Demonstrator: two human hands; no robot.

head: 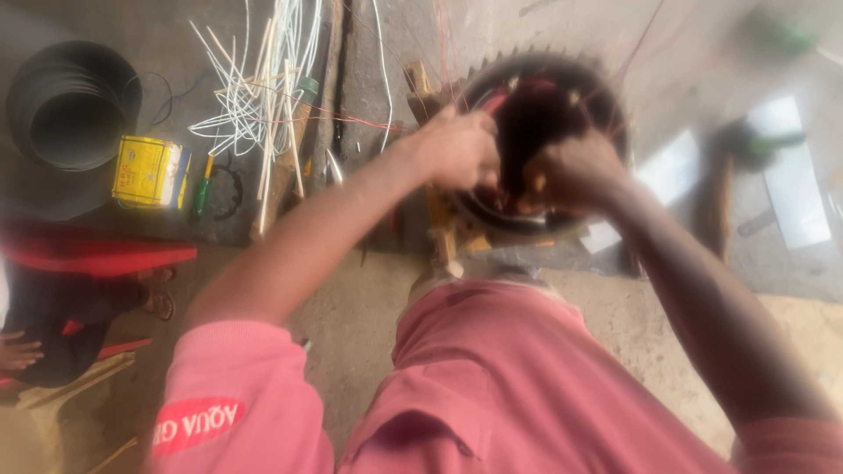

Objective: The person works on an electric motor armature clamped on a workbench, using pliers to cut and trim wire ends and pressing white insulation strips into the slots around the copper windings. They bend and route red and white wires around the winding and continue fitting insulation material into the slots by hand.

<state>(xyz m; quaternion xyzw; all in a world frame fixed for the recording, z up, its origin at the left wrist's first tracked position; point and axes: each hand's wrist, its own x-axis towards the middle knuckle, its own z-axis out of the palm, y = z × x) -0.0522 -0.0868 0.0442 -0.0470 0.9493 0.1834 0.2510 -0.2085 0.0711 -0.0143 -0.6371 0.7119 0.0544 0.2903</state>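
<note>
My left hand [457,145] and right hand [571,171] are both inside the round motor stator [536,145] on the floor, fingers closed on its dark windings, I think to keep the coils in place. The picture is blurred. Left of the stator lie white sleeves [263,96]; right of it the floor has more room.

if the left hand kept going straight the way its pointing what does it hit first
Most likely the red wire bundle inside the round toothed motor housing. The left hand points right, into its opening, already at the rim. Blur hides exact depth and whether it already touches.
</note>
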